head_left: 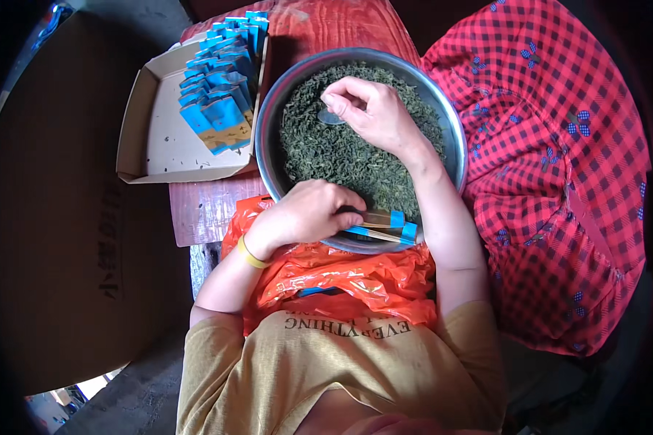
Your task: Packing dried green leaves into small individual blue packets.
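My left hand (318,209), with a yellow band on its wrist, is at the near rim of a round metal basin (457,130). Its thumb and fingers grip a small tan-and-blue packet (383,218). Just below lie more flat packets (383,235), stacked at the rim; whether the fingers also touch them I cannot tell. Dark green dried leaves (353,157), which look like tea, fill much of the basin. Above them my right hand (367,111) pinches a small, clear, round scoop-like piece (331,116); its handle is hidden by the fingers.
Left of the basin, an open shallow cardboard box (168,141) holds several upright blue-and-tan packets (220,81). Both stand on a reddish wooden surface (207,209). A red plastic bag (337,277) covers my lap. Red checked cloth (555,179) lies at right, a large carton (87,201) at left.
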A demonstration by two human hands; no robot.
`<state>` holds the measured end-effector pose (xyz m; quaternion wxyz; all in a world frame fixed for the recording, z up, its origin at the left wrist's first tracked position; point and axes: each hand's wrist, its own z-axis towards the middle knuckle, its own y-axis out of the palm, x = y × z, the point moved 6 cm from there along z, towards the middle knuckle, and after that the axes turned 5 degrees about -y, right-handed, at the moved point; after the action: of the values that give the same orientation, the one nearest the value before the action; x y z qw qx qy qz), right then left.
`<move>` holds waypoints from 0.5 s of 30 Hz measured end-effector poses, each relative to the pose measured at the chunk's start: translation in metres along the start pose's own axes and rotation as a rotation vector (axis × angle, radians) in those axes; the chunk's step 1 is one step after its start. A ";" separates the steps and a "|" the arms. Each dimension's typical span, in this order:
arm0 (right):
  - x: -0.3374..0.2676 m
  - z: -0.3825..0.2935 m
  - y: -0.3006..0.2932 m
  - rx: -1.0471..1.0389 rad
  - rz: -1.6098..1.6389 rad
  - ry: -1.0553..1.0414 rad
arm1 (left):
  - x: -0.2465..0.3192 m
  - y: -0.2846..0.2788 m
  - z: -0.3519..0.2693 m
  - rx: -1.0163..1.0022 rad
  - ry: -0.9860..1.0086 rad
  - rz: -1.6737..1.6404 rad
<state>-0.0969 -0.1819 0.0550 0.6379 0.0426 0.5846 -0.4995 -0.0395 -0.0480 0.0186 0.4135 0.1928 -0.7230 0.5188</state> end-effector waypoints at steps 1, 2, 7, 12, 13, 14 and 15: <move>0.001 0.000 0.000 0.003 0.000 0.007 | -0.002 0.002 0.001 -0.008 0.002 -0.003; 0.000 -0.001 0.000 0.006 -0.007 -0.009 | -0.006 0.003 0.003 0.008 -0.014 -0.011; 0.001 -0.001 0.001 -0.001 -0.056 -0.033 | -0.006 0.004 0.004 0.046 0.001 0.089; 0.003 -0.001 0.002 0.011 -0.059 -0.053 | -0.007 0.006 0.003 0.022 0.024 0.110; 0.003 -0.001 0.003 0.005 -0.060 -0.042 | -0.007 0.006 0.002 0.014 0.038 0.120; 0.003 0.000 0.004 0.003 -0.059 -0.042 | -0.007 0.006 0.001 0.014 0.036 0.119; 0.004 0.000 0.004 0.001 -0.063 -0.042 | -0.004 0.003 0.000 0.070 0.057 0.119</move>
<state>-0.0951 -0.1819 0.0495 0.6337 0.0139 0.5722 -0.5204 -0.0391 -0.0477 0.0133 0.3954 0.1488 -0.7026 0.5725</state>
